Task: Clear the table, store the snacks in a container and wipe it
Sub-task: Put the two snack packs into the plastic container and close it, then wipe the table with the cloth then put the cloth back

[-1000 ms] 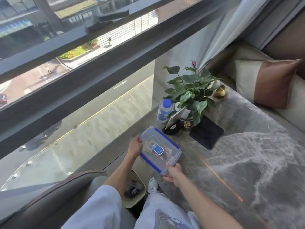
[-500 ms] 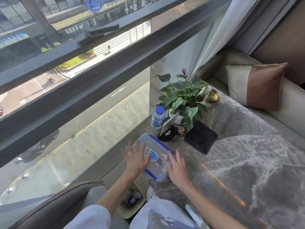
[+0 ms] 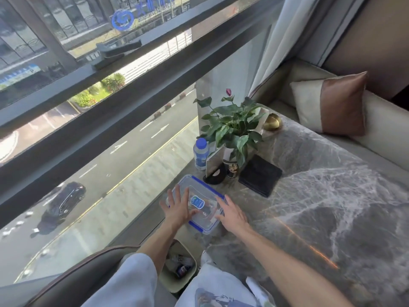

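Lidded container point(image 3: 200, 203), contents unclear, both hands pressing.

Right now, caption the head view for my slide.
Left hand and right hand rest flat on a clear, blue-rimmed container on the marble table, near a potted plant.
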Demonstrator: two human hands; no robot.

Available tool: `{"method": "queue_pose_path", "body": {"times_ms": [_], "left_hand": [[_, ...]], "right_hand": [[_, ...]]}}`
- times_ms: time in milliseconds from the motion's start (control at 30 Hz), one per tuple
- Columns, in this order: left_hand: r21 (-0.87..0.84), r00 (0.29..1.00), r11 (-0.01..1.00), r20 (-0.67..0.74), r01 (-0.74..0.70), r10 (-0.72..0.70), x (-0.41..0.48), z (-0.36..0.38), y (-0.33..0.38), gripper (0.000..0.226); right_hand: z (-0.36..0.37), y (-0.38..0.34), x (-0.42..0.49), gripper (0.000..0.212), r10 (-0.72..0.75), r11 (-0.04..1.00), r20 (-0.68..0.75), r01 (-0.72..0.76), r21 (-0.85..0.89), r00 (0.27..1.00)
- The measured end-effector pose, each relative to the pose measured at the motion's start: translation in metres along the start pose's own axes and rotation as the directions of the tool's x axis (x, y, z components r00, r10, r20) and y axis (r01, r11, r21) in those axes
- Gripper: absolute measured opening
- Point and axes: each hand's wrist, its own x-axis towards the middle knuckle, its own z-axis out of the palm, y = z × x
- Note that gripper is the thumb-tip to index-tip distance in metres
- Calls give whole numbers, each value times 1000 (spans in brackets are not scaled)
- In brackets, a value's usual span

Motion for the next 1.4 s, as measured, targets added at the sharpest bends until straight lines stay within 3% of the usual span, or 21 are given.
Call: {"method": "queue_pose_path", "body": {"times_ms": [167, 267, 433, 667, 833, 1033, 1133, 1267, 1400], "left_hand": [[48, 982, 998, -183, -43, 51, -27, 6, 29, 73], [191, 946, 977, -289, -92, 145, -57, 22, 59, 53], [344, 907, 929, -336, -132, 254, -105, 52, 117, 16], [178, 923, 972, -326, -155, 207, -110, 65, 171, 33], [-45, 904, 955, -337, -294, 263, -59, 30, 205, 30], [-256, 937, 915, -247, -311, 249, 43, -9, 255, 22], [-251, 955, 925, -155, -286, 253, 98, -8, 274, 23], [-255, 976, 942, -60, -217, 208, 143, 0, 285, 49], [-205, 990, 969, -17, -138, 138, 160, 10, 285, 58]], "right_hand": [[-17, 49, -32, 65, -21, 979, -122, 45, 197, 992], [-22, 100, -64, 53, 46, 975, -211, 2, 223, 976], [-22, 179, -107, 26, 164, 944, -315, -56, 326, 935], [-34, 227, -126, 24, 276, 902, -357, -112, 417, 893], [-68, 222, -93, 30, 354, 850, -331, -153, 503, 875], [-111, 197, -6, 38, 469, 730, -194, -254, 635, 862], [-118, 192, 46, 35, 521, 666, -89, -339, 664, 849], [-110, 188, 85, 41, 591, 557, 44, -447, 700, 806], [-98, 181, 99, 47, 608, 403, 123, -438, 804, 785]]}}
